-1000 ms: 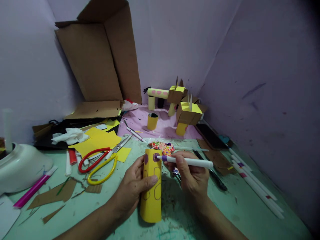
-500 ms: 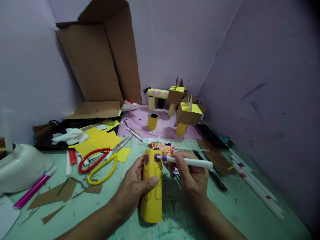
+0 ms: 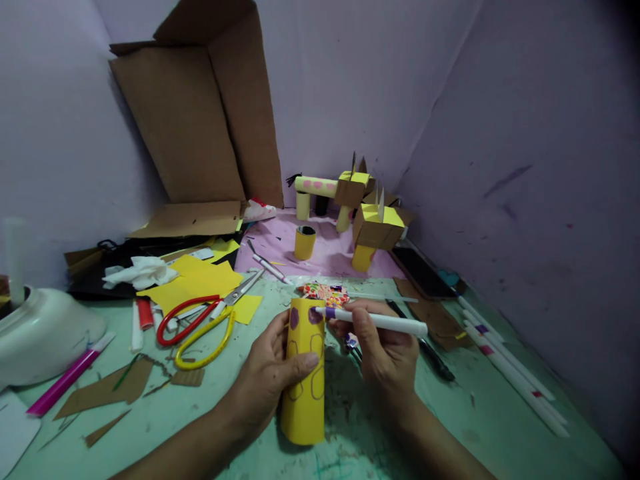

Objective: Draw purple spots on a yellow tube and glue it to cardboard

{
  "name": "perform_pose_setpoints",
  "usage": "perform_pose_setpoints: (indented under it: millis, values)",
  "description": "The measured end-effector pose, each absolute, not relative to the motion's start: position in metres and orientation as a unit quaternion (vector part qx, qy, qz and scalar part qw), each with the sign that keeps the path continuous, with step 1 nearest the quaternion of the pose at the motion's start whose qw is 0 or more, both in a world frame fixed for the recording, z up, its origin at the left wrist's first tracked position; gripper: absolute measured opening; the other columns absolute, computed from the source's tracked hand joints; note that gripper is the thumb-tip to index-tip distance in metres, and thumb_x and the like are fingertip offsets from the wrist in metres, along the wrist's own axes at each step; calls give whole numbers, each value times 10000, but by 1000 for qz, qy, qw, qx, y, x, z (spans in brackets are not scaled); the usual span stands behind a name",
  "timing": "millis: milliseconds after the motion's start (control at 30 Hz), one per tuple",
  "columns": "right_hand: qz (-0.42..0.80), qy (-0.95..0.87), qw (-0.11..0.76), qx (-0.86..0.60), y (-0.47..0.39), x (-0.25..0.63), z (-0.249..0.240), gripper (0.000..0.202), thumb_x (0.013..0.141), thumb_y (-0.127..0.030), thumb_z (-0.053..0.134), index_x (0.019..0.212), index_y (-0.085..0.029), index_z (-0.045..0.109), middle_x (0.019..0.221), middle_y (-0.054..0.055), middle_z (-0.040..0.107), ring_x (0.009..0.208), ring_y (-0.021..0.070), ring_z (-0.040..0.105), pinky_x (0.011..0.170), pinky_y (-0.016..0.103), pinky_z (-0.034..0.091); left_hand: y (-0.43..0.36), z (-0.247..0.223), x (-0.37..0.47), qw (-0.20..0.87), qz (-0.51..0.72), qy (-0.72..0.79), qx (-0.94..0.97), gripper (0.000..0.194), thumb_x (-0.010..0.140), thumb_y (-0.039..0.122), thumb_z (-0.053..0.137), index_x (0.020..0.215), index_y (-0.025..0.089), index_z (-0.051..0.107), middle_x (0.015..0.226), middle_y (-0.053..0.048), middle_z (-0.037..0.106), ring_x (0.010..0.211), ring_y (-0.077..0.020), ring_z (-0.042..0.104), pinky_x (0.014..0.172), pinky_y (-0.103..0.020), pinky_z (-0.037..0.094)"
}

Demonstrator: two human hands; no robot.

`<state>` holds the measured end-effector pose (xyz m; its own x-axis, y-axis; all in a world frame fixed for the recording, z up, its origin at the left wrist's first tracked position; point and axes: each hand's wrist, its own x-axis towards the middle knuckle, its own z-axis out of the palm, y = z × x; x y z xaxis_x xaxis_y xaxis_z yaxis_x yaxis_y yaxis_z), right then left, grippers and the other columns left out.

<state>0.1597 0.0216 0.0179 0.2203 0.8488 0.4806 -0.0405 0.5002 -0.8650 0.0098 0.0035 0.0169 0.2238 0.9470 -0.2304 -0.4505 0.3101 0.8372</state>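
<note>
A yellow paper tube [image 3: 305, 423] leans upright over the green table, with my left hand [image 3: 273, 370] wrapped round its left side, thumb across the front. Purple outlined ovals mark its face, and two near the top are coloured in. My right hand [image 3: 383, 347] pinches a white felt-tip marker [image 3: 395, 323] with a purple band. The marker's tip touches the upper right spot on the tube. Behind the tube lies a colourful patterned wrapper [image 3: 325, 292].
Scissors [image 3: 205, 333] with red and yellow handles lie left, beside yellow paper [image 3: 193, 281] and cardboard scraps [image 3: 107, 393]. Cardboard-and-paper animal figures [image 3: 377, 230] stand at the back on pink cloth. Several white markers [image 3: 515, 380] and a phone [image 3: 423, 273] lie right.
The marker tip has shifted slightly on the upper right spot, which looks more filled in. My left hand and the tube stay in place.
</note>
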Motion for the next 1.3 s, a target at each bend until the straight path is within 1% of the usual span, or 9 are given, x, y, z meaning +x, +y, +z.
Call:
perform_pose_setpoints:
  millis: [167,333,600,767,967,1100,1300]
  values:
    - [316,-526,692,-381,21,160,20,129,890,-277,606,825,-200,686,623,-16,660,527,104,622,509,198,525,3,17,10,713,492,385,318,705,635,183,807,1259,190,481,1274,-114,621,1189,-287,543,979,-377,424]
    - [311,-549,674,-385,20,161,18,131,900,-240,585,817,-205,680,614,-26,645,539,100,612,514,191,507,3,18,10,712,493,381,324,668,658,176,794,1254,201,494,1263,-103,633,1179,-267,555,973,-354,430]
    - [297,-561,672,-382,20,163,17,129,898,-216,574,820,-203,675,609,-26,638,531,99,595,498,189,488,2,20,10,710,495,387,319,680,639,179,798,1252,192,504,1263,-123,632,1183,-292,555,984,-379,427]
    - [300,-559,673,-380,19,162,19,134,890,-235,588,801,-194,680,601,-20,640,512,99,585,477,194,481,3,21,10,718,493,381,312,708,623,195,807,1258,182,494,1262,-130,628,1192,-304,540,988,-387,416]
    - [337,-497,696,-393,22,162,21,171,887,-315,611,805,-184,684,598,-4,681,501,120,632,479,220,519,4,22,9,723,483,393,301,667,655,212,779,1261,170,503,1261,-133,627,1200,-317,529,979,-402,416]
    - [353,-485,698,-391,23,162,20,177,876,-333,626,808,-179,680,605,3,693,504,132,652,487,232,532,5,22,9,718,486,401,295,660,659,208,771,1255,151,496,1275,-137,618,1215,-312,520,995,-395,409]
    - [341,-547,666,-375,20,164,16,230,915,-323,564,764,-172,650,548,-13,621,461,119,580,448,229,478,5,22,9,724,495,389,282,685,645,170,764,1265,151,473,1298,-140,603,1231,-310,515,1017,-401,397]
